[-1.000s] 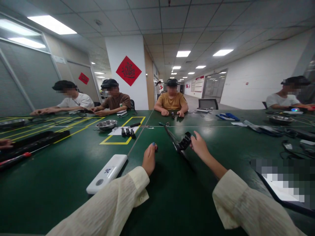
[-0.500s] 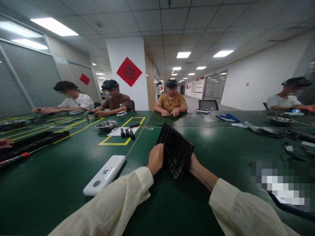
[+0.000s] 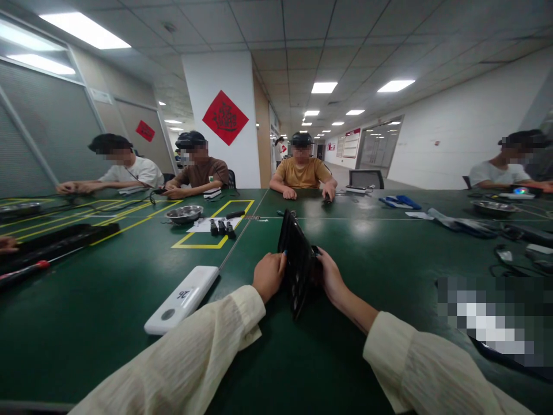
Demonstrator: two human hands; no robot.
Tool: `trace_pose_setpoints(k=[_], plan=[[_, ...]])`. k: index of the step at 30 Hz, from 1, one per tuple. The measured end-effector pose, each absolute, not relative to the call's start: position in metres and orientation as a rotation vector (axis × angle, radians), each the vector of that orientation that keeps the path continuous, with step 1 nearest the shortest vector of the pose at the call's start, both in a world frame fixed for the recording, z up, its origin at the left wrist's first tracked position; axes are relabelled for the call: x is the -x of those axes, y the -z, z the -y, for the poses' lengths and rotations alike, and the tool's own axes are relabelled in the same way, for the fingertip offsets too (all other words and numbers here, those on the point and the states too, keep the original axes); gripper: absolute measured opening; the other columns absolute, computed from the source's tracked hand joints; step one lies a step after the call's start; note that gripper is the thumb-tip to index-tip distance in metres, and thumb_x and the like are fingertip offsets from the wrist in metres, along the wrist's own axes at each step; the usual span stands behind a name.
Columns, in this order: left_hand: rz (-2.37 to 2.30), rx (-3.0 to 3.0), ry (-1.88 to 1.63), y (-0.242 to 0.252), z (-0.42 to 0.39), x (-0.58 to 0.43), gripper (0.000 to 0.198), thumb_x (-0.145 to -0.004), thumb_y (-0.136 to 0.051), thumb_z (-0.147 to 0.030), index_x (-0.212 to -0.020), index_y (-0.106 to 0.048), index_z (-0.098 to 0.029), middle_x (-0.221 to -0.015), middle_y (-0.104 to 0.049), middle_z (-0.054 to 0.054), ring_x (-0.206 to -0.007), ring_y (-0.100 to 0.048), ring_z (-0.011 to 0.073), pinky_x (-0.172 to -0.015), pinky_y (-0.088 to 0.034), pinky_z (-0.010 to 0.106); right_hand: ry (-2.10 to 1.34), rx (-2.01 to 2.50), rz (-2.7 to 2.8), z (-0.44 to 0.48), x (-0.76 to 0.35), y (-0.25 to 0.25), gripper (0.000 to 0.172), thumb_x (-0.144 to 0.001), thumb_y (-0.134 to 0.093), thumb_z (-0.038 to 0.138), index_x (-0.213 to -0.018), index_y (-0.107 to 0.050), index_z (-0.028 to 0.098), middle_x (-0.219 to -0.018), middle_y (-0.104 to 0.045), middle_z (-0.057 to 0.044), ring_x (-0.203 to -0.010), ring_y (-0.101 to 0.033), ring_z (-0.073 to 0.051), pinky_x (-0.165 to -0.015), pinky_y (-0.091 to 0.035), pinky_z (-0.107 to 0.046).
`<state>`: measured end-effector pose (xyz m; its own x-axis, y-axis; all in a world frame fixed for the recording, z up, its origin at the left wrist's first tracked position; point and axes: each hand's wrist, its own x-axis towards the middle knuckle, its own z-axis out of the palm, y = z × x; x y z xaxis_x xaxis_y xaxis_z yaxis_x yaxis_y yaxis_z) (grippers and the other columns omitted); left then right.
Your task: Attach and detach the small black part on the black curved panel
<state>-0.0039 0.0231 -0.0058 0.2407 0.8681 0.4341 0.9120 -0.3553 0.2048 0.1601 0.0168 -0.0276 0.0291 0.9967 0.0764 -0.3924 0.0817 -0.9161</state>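
Note:
Held up over the table in front of me is a black rectangular tray-like panel (image 3: pixel 298 274), turned nearly edge-on, with raised ribs or compartments on its face. My left hand (image 3: pixel 268 275) is closed at its left edge, and a tiny blue spot shows by the fingertips; what that is I cannot make out. At the back of the panel my right hand (image 3: pixel 330 274) grips it, with its fingers partly hidden. A white power bank (image 3: pixel 184 300) marked 26 lies on the green table left of my hands.
Beyond my hands are several black cylindrical parts (image 3: pixel 222 228) on white paper, inside a yellow tape outline, and a metal bowl (image 3: pixel 184 215). A long black case (image 3: pixel 56 245) and a red-handled tool (image 3: pixel 41 266) lie at left. Cables and bags line the right. Co-workers sit around.
The panel has turned more edge-on, and my right hand now shows at its back. My view has tilted slightly down. The person opposite has moved one hand outward.

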Motion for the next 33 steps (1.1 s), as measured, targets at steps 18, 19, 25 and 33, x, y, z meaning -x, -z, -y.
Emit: trace_pose_setpoints(k=[18,19,25,33], plan=[[1.561,2.609,1.075,0.007,-0.023,0.010,0.038,-0.089,-0.021,-0.034,-0.079,-0.054,-0.017,-0.083,-0.059,0.007,-0.082,-0.053,0.0182,-0.078,-0.040,0.032,-1.325,0.885,1.031,-0.011,-0.160,0.019,0.053,-0.072,-0.044,0.034,-0.121,-0.039,0.017,-0.052,-0.056,0.003,-0.039,-0.050,-0.014,-0.034,-0.032,-0.020],[1.561,2.635,1.055,0.005,-0.022,0.010,0.040,-0.089,-0.020,-0.035,-0.075,-0.053,-0.018,-0.080,-0.060,0.006,-0.078,-0.053,0.0180,-0.077,-0.040,0.032,-1.324,0.881,1.035,-0.012,-0.160,0.020,0.053,-0.072,-0.044,0.034,-0.121,-0.039,0.017,-0.052,-0.057,0.003,-0.039,-0.050,-0.014,-0.034,-0.032,-0.020],[1.577,2.619,1.017,-0.001,-0.020,0.010,0.047,-0.089,-0.017,-0.036,-0.059,-0.050,-0.018,-0.065,-0.058,0.006,-0.068,-0.048,0.0182,-0.072,-0.038,0.033,-1.332,0.933,1.078,-0.009,-0.159,0.017,0.058,-0.073,-0.043,0.037,-0.126,-0.034,0.016,-0.047,-0.055,0.003,-0.037,-0.050,-0.014,-0.034,-0.029,-0.019],[1.551,2.666,1.011,-0.001,-0.021,0.012,0.042,-0.088,-0.018,-0.030,-0.063,-0.048,-0.018,-0.071,-0.058,0.006,-0.073,-0.047,0.0183,-0.076,-0.038,0.034,-1.332,0.967,1.079,-0.008,-0.158,0.013,0.059,-0.073,-0.042,0.038,-0.127,-0.033,0.017,-0.046,-0.055,0.003,-0.036,-0.048,-0.013,-0.033,-0.028,-0.019]])
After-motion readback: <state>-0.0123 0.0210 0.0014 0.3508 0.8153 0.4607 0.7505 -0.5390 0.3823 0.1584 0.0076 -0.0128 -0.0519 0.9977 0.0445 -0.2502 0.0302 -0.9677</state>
